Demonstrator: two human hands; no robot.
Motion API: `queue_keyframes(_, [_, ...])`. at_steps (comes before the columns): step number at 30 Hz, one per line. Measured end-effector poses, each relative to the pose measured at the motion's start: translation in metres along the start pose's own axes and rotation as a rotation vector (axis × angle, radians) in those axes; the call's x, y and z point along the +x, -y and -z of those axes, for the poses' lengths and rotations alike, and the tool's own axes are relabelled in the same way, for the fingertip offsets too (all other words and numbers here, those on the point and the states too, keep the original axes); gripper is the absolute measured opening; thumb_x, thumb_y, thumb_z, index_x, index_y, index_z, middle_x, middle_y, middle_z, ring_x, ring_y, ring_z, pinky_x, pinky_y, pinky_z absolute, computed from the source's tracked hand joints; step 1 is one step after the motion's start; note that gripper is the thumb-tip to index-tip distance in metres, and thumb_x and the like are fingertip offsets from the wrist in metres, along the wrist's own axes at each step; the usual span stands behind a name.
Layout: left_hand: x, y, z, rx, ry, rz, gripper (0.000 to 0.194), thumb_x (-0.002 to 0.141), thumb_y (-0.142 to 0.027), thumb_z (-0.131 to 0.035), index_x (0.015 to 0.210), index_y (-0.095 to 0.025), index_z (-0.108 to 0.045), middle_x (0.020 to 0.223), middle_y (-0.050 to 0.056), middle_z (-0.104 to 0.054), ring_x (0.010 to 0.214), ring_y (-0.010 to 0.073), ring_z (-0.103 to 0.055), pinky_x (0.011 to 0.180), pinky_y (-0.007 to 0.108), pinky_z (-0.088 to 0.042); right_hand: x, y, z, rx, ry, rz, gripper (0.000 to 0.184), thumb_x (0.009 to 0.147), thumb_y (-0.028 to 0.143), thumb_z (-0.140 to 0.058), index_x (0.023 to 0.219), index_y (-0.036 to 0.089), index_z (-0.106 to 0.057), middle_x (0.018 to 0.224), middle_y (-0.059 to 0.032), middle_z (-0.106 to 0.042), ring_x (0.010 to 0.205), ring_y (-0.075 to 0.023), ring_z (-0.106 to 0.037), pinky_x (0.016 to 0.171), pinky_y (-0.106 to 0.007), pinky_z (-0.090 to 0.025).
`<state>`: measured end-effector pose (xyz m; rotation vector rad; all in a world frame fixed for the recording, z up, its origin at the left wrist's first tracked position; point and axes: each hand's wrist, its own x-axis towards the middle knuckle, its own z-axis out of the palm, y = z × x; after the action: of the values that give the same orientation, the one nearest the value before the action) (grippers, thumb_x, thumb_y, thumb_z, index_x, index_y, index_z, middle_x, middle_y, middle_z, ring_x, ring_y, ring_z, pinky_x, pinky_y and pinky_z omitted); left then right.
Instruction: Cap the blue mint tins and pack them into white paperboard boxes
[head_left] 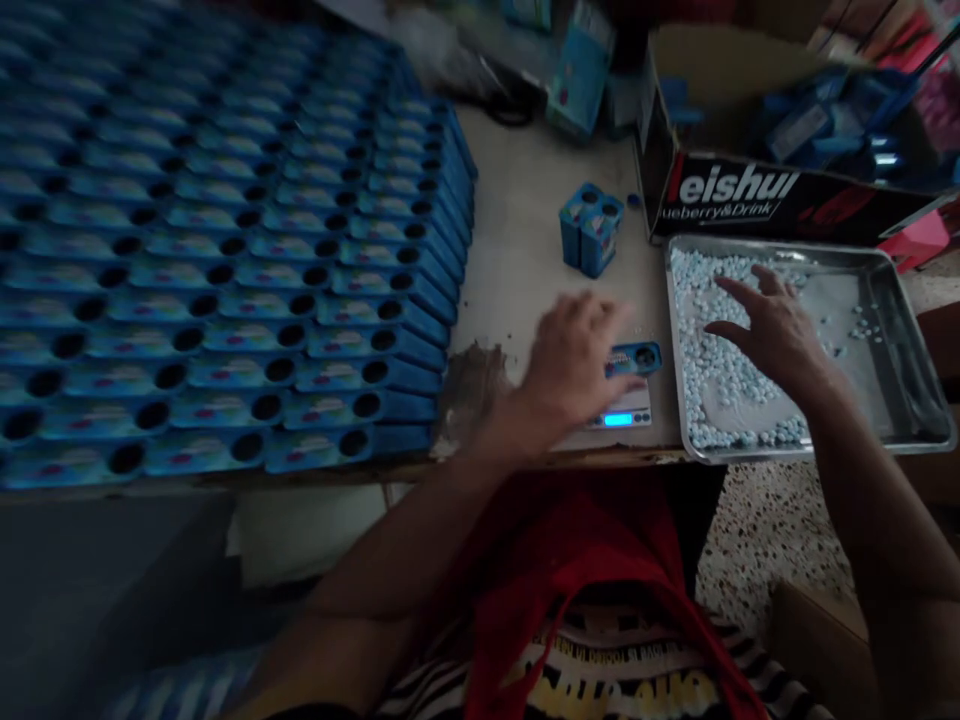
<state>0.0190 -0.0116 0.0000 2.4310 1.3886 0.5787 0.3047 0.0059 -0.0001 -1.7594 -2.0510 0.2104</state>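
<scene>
My left hand (574,350) is blurred by motion beside a small blue box with a round dark hole (634,357). That box lies over a small digital scale (637,398) with a lit blue display. Thumb and fingers reach to either side of the box's near end, but whether they grip it is not clear. Over the metal tray (930,400), my right hand (776,325) is open with its fingers spread, above many small pale blue and white beads (701,385). Nothing shows in that hand.
Rows of blue boxes (225,270) cover the table's left side. Several more blue boxes (591,230) stand together behind the scale. A black printed carton (750,195) holding blue packages sits behind the tray. Plastic bags (480,60) lie at the back.
</scene>
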Motion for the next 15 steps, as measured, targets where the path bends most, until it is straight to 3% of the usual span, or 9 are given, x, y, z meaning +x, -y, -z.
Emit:
queue_keyframes(3, [0.001, -0.006, -0.012, 0.040, 0.203, -0.037, 0.038, 0.091, -0.020, -0.077, 0.127, -0.022, -0.067, 0.125, 0.009, -0.075, 0.119, 0.0301, -0.069, 0.097, 0.043, -0.059, 0.042, 0.023, -0.025, -0.092, -0.018, 0.185, 0.040, 0.101, 0.031, -0.061, 0.139, 0.026, -0.068, 0.136, -0.0137, -0.067, 0.126, -0.0356, -0.061, 0.107, -0.055, -0.053])
queue_keyframes(5, [0.007, -0.003, 0.006, 0.052, 0.161, 0.023, 0.035, 0.092, -0.017, -0.074, 0.127, -0.024, -0.068, 0.125, 0.007, -0.076, 0.118, 0.0285, -0.070, 0.095, 0.041, -0.059, 0.077, 0.046, -0.045, -0.114, -0.005, 0.266, 0.039, 0.101, 0.021, -0.052, 0.136, 0.024, -0.069, 0.128, -0.0134, -0.069, 0.122, -0.0324, -0.062, 0.104, -0.050, -0.053])
queue_keyframes(9, [0.043, 0.021, 0.094, 0.176, -0.153, 0.234, 0.045, 0.088, -0.018, -0.081, 0.130, -0.019, -0.066, 0.132, 0.008, -0.073, 0.124, 0.0307, -0.068, 0.107, 0.046, -0.054, 0.134, 0.074, -0.076, -0.269, 0.040, 0.245, 0.049, 0.095, 0.007, -0.046, 0.139, 0.019, -0.064, 0.136, -0.0186, -0.062, 0.121, -0.0326, -0.059, 0.094, -0.045, -0.052])
queue_keyframes(12, [0.101, 0.064, 0.157, 0.279, -0.429, 0.385, 0.059, 0.083, -0.014, -0.084, 0.137, -0.016, -0.061, 0.137, 0.006, -0.069, 0.131, 0.0288, -0.063, 0.113, 0.044, -0.049, 0.156, 0.071, -0.084, -0.358, 0.094, 0.221, 0.044, 0.095, 0.009, -0.048, 0.135, 0.019, -0.065, 0.132, -0.0191, -0.063, 0.116, -0.0327, -0.059, 0.088, -0.042, -0.051])
queue_keyframes(15, [0.177, 0.128, 0.185, 0.308, -0.447, 0.395, 0.067, 0.083, -0.026, -0.087, 0.140, -0.017, -0.054, 0.142, -0.002, -0.066, 0.126, 0.0162, -0.058, 0.113, 0.035, -0.044, 0.157, 0.055, -0.084, -0.354, 0.114, 0.239, 0.027, 0.099, 0.022, -0.057, 0.122, 0.021, -0.070, 0.122, -0.0154, -0.066, 0.112, -0.0308, -0.060, 0.086, -0.039, -0.050])
